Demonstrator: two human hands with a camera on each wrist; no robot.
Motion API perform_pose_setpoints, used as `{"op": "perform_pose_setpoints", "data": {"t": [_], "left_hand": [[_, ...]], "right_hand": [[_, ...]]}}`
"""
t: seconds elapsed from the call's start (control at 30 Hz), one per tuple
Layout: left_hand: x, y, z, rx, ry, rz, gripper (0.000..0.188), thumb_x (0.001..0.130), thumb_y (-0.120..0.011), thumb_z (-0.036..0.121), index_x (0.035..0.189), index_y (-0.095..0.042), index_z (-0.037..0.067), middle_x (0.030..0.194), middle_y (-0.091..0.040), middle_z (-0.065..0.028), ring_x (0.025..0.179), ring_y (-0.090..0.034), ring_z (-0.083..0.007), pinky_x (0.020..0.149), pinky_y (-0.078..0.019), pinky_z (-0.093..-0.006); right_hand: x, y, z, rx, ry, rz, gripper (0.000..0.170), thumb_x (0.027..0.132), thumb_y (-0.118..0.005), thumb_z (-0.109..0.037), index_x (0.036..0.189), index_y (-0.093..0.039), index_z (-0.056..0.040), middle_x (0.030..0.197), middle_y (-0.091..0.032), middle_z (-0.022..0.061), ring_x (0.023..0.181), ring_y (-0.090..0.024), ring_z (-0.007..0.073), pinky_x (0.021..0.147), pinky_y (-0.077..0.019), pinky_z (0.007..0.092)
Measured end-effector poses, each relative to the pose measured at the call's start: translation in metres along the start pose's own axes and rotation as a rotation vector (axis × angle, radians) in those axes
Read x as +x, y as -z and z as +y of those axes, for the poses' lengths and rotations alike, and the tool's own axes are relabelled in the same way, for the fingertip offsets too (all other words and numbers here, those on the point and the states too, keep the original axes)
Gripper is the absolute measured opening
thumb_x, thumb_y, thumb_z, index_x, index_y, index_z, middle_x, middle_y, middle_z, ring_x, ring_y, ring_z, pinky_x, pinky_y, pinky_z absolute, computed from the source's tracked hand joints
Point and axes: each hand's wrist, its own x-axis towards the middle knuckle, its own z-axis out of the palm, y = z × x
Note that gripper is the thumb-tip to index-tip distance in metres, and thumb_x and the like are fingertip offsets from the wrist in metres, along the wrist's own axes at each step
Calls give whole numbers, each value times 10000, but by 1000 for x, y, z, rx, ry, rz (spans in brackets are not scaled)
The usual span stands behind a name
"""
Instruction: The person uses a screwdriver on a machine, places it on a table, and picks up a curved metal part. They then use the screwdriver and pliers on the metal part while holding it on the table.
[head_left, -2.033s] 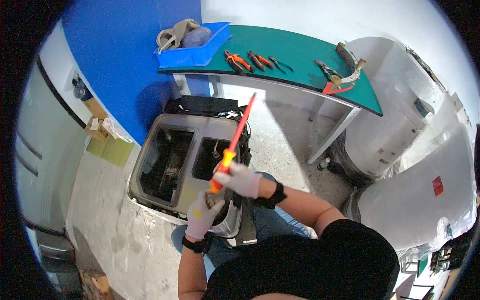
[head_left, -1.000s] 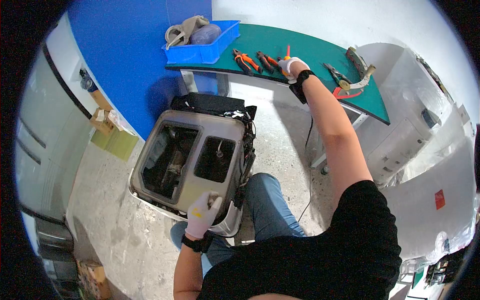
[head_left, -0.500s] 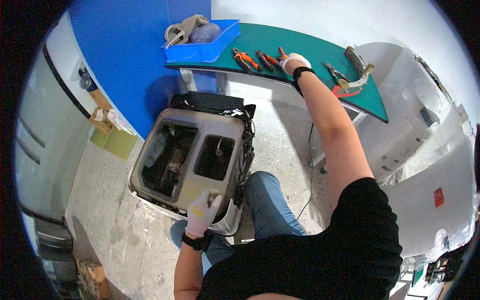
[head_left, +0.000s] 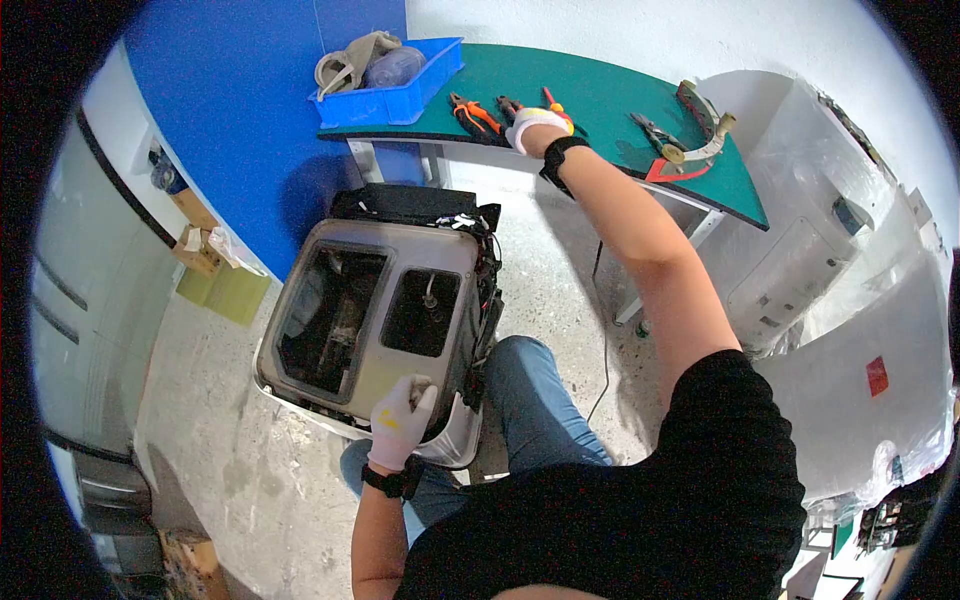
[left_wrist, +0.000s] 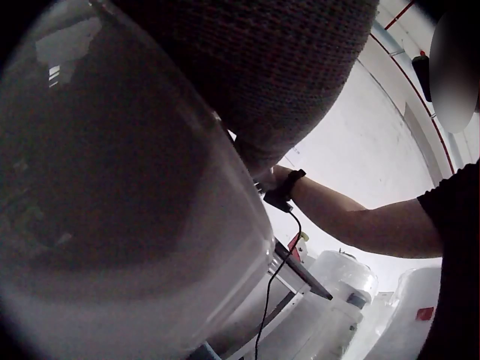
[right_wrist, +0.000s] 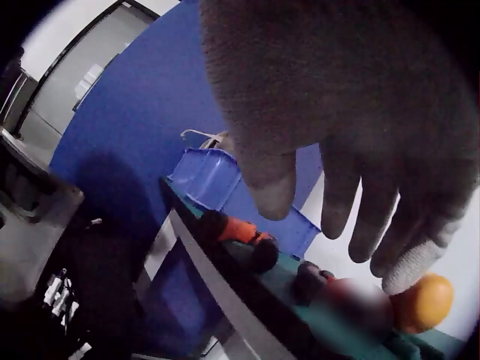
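My gloved right hand [head_left: 537,128] reaches over the green table, its fingers extended downward in the right wrist view. Under and beside it is a pair of pliers [head_left: 508,104], partly hidden by the hand. A red-and-yellow screwdriver [head_left: 549,98] lies just beyond its fingers, its handle end [right_wrist: 424,304] right at a fingertip. Orange-handled pliers [head_left: 478,115] lie to the left. My gloved left hand [head_left: 402,420], fingers bent and thumb raised, is over the front edge of a white-bodied appliance [head_left: 370,385] with a grey top and two openings. I cannot tell whether it holds something small.
A blue bin [head_left: 395,100] with a cloth and a clear item stands at the left end of the green table [head_left: 600,95]. More pliers [head_left: 655,136] and a curved part [head_left: 712,145] lie at its right. Large plastic-wrapped units [head_left: 780,270] stand right; a cable [head_left: 603,350] hangs down.
My right hand carried the screwdriver from above the appliance to the table, let go of it there, and has shifted left over the pliers. My left hand stays at the appliance.
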Motion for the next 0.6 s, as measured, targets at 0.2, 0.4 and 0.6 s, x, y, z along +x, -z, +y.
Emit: {"op": "perform_pose_setpoints", "data": {"t": [0.2,0.4,0.6], "left_hand": [[0,0,-2,-13,-15,5,217,869,-645,219,1012,-639,56,829,-677,-83,724,-650,-214,676,-502,-309],[0,2,2,-9,-42,8,212,871,-643,216,1015,-632,60,847,-684,-95,751,-666,-227,674,-505,-322],[1,1,0,36,-34,-1,207,877,-632,223,1008,-628,62,856,-683,-104,766,-670,-242,681,-506,-330]], "right_hand": [[-32,5,-12,17,-46,-47,338,868,-551,-188,1183,-640,-102,1231,-623,137,1148,-594,298,934,-489,389],[-32,8,-10,94,-181,30,362,886,-560,-207,1238,-596,-131,1293,-577,117,1184,-563,285,931,-496,391],[-17,7,-5,17,-142,-86,424,902,-525,-227,1322,-548,-181,1357,-538,79,1186,-573,255,936,-494,391]]}}
